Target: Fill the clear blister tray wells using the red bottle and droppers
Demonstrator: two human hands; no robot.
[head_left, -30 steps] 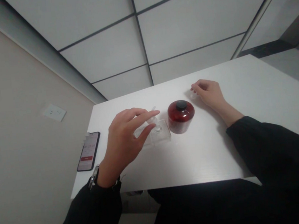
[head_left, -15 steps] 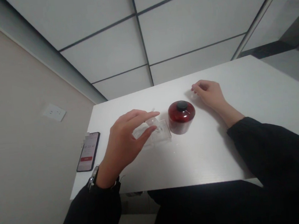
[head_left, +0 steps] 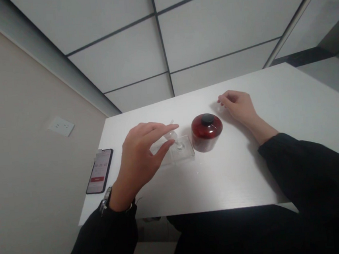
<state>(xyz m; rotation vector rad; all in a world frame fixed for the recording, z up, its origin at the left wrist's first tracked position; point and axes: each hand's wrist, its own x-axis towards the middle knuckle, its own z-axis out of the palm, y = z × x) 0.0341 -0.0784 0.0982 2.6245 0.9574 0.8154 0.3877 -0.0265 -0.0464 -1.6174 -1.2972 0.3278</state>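
My left hand (head_left: 143, 153) is above the left middle of the table, thumb and forefinger curved around a small clear bulb-shaped piece (head_left: 170, 136) with a thin stem. The piece tilts over a clear, shallow plastic case (head_left: 186, 152), which has a round recess and is partly hidden behind my hand. To the right of the case, nearly touching it, stands a dark red translucent bottle (head_left: 207, 133) with a black cap. Farther right, my right hand (head_left: 236, 102) rests on the table with its fingers curled; a faint clear shape shows beneath them, too indistinct to name.
A phone (head_left: 100, 171) with a timer on its screen lies at the left edge of the white table (head_left: 222, 181). Behind the table are white panelled doors (head_left: 214, 31). A wall with a power socket (head_left: 61, 126) is on the left.
My left hand has shifted slightly left and up with the clear piece, whose lower end now shows over the case's recess. My right hand stays in place.
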